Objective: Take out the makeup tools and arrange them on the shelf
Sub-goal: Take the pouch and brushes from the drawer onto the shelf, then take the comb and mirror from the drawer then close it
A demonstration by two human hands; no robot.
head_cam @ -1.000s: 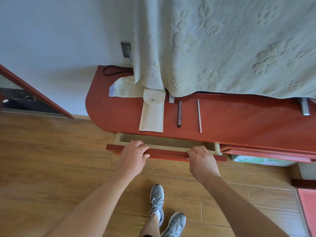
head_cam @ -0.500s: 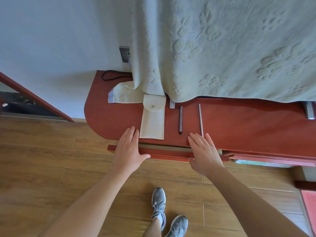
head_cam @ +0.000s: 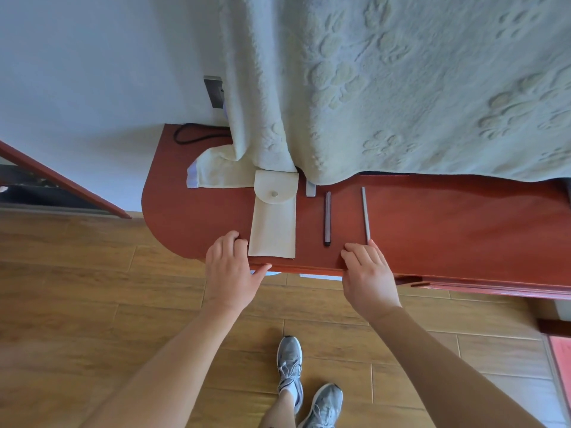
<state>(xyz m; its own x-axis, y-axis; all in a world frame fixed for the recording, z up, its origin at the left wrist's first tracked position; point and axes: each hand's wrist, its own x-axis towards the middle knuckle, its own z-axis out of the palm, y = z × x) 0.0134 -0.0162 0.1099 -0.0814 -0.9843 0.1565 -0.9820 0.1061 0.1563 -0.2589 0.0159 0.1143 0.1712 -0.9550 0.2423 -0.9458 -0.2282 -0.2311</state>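
Note:
A cream fabric pouch (head_cam: 272,223) with a snap flap lies shut on the red-brown shelf (head_cam: 448,230). To its right lie a dark pencil-like tool (head_cam: 327,219) and a thin grey stick (head_cam: 365,216), parallel and apart. My left hand (head_cam: 230,270) rests on the shelf's front edge, fingertips beside the pouch's lower left corner, thumb along the edge. My right hand (head_cam: 367,273) lies with straight fingers on the shelf top, just below the grey stick's near end. Neither hand holds anything. The drawer under the shelf is pushed in.
A pale green blanket (head_cam: 401,88) hangs over the back of the shelf and hides what stands there; a small grey piece (head_cam: 310,191) peeks out below it. A black cable (head_cam: 191,134) and wall socket (head_cam: 213,91) sit at the back left. Another drawer front (head_cam: 463,287) juts out at right.
The drawer that both hands held by its front has been pushed shut. Both hands have moved forward onto the shelf's front edge.

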